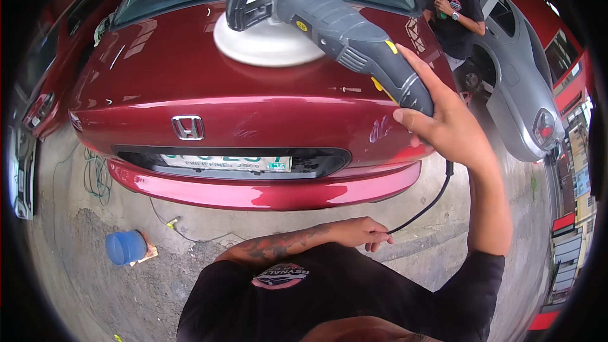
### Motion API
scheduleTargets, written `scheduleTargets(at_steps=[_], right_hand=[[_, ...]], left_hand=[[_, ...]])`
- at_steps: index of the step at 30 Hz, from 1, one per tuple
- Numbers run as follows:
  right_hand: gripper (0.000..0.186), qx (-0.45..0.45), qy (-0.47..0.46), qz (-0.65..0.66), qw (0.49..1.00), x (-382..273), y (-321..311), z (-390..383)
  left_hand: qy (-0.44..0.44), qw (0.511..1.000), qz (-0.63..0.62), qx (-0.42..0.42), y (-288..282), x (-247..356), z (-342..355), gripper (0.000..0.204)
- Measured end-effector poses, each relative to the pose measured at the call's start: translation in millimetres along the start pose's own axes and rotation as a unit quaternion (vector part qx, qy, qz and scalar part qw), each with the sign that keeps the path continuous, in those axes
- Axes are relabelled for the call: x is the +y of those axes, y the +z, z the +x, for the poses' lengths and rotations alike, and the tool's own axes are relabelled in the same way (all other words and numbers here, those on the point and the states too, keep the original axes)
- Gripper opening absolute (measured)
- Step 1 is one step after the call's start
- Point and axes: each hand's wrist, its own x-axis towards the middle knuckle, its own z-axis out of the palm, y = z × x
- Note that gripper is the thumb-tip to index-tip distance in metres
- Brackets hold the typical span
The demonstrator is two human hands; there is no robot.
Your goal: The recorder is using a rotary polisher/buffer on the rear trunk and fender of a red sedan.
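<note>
Head view: holding the grey polisher point(345, 35) by its rear end in a wrapped right hand point(455, 123), seemingly to steer the white pad point(266, 45) set on the red trunk lid point(164, 57), and pinching the black cord point(433, 202) in the left hand point(360, 233), probably against snagging.

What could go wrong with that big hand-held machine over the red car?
The polisher is held only near its tail by the right hand, so its white pad might skid or tip on the red trunk lid. If the left hand lets go, the black cord could swing against the bumper.
</note>
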Motion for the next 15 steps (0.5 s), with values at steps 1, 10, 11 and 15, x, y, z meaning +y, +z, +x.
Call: scheduleTargets(at_steps=[1, 10, 11, 15], right_hand=[[0.082, -0.035, -0.011, -0.015, 0.999, -15, 10, 16], [0.079, -0.118, -0.102, -0.086, 0.984, -57, 68, 54], [0.08, -0.136, -0.071, -0.083, 0.985, -57, 64, 46], [0.085, -0.085, -0.095, -0.07, 0.989, -21, 37, 4]], left_hand=[[0.027, 0.999, -0.026, 0.038, -2, -5, -6, 0.039], [0.062, 0.987, -0.068, 0.129, -14, -8, -38, 0.036], [0.059, 0.988, -0.068, 0.122, -13, -9, -36, 0.036], [0.029, 0.996, -0.03, 0.073, -8, -12, -27, 0.034]])
